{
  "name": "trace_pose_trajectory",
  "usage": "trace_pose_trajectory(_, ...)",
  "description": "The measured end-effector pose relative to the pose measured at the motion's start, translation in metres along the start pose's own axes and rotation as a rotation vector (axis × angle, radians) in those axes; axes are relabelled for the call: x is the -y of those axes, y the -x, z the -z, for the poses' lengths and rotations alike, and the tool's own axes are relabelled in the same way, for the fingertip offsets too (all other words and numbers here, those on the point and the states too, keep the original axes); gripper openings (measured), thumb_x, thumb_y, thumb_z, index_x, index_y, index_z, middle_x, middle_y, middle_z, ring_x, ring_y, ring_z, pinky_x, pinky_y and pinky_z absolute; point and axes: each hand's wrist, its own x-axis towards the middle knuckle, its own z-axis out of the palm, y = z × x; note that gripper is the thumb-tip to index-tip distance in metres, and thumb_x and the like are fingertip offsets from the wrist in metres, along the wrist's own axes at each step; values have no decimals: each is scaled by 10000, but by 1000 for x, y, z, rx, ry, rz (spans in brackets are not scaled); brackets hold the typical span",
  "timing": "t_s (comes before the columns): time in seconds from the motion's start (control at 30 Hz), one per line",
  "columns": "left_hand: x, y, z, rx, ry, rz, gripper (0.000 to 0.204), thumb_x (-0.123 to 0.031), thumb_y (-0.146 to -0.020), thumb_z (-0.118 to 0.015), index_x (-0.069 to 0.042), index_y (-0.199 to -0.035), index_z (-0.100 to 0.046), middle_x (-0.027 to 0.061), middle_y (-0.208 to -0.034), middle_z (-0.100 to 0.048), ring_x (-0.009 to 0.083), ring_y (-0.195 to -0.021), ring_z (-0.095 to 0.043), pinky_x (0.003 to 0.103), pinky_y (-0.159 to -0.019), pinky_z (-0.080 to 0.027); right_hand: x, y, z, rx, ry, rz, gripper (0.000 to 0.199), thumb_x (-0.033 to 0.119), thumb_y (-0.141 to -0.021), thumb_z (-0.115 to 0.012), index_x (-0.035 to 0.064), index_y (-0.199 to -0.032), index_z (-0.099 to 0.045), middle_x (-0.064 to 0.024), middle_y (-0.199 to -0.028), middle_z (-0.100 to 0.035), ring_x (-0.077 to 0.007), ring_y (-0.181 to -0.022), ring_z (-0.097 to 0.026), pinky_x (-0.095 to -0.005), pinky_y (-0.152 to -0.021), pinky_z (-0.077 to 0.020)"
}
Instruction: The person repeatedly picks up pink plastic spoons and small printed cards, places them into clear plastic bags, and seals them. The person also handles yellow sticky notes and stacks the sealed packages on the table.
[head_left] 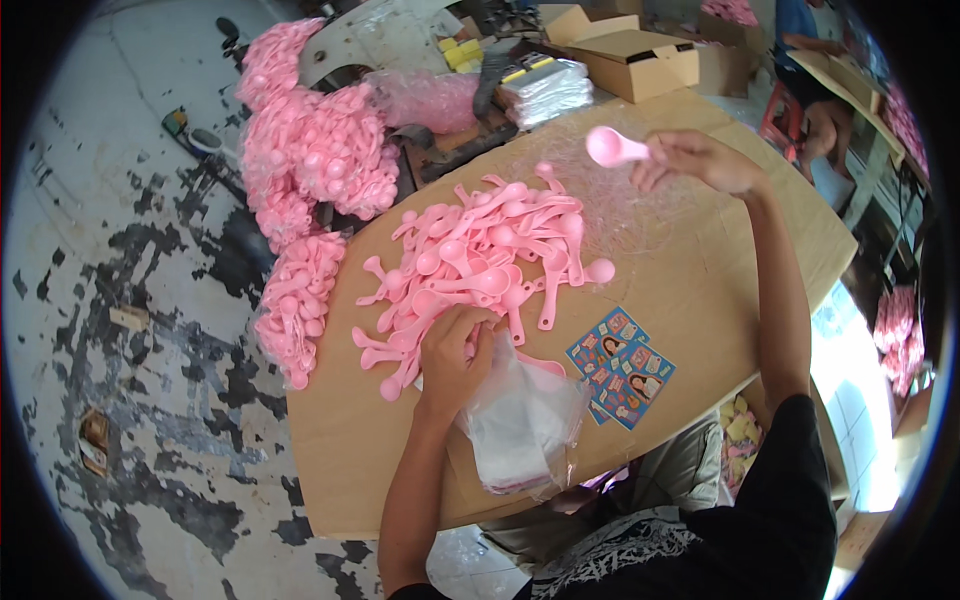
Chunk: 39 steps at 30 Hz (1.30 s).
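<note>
The right hand [705, 160] pinches one pink spoon [618, 147] by its handle, raised over the table's far side. The left hand [452, 355], fingers curled, presses on clear plastic bags [520, 420] beside the spoon heap [480, 260]. Blue picture cards [620, 368] lie just right of the bags. Bagged pink spoons [310, 160] pile past the cardboard tabletop's [700, 280] left edge; open cardboard boxes [640, 60] stand beyond.

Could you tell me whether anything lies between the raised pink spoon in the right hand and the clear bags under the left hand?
Yes. The right hand holds a pink spoon above the table, and the pile of pink spoons spreads between it and the clear bags by the left hand.
</note>
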Motion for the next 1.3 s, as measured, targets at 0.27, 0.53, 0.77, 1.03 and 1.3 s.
trace_pose_trajectory(0.27,-7,4,4,25,21,32,105,6,-793,-631,-33,-887,-653,99,-825,-645,263,-700,-606,362,-660,-480,9,11,-4,-49,49,-12,292,270,-1020,-483,29,-1080,-636,-94,-957,-672,-187,-904,-621,-330,-790,-488)
trace_pose_trajectory(0.53,4,5,1,3,2,13,74,-32,-807,-635,-44,-879,-648,101,-829,-640,287,-768,-631,377,-713,-492,22,7,-6,-68,21,63,364,349,-1013,-477,61,-1183,-620,-71,-1076,-647,-169,-1043,-601,-372,-937,-455)
trace_pose_trajectory(0.77,1,0,1,-4,57,-67,113,12,-783,-627,-37,-883,-648,78,-836,-644,247,-755,-628,364,-693,-496,-2,-10,-17,-186,500,-288,310,370,-1019,-487,97,-1069,-624,39,-623,-485,-43,-502,-421,-208,-452,-336)
trace_pose_trajectory(1.03,1,1,1,0,12,-76,107,15,-783,-635,-37,-876,-646,72,-830,-644,235,-747,-624,355,-683,-491,5,4,0,23,153,-264,281,371,-1020,-494,123,-988,-622,107,-597,-324,-5,-516,-272,-203,-475,-204)
trace_pose_trajectory(1.3,-1,2,1,-16,39,-50,113,17,-780,-635,-39,-877,-643,75,-824,-643,247,-750,-621,360,-691,-489,24,-13,-73,375,134,-253,316,360,-1019,-503,90,-1104,-643,50,-781,-499,-50,-704,-452,-222,-620,-385)
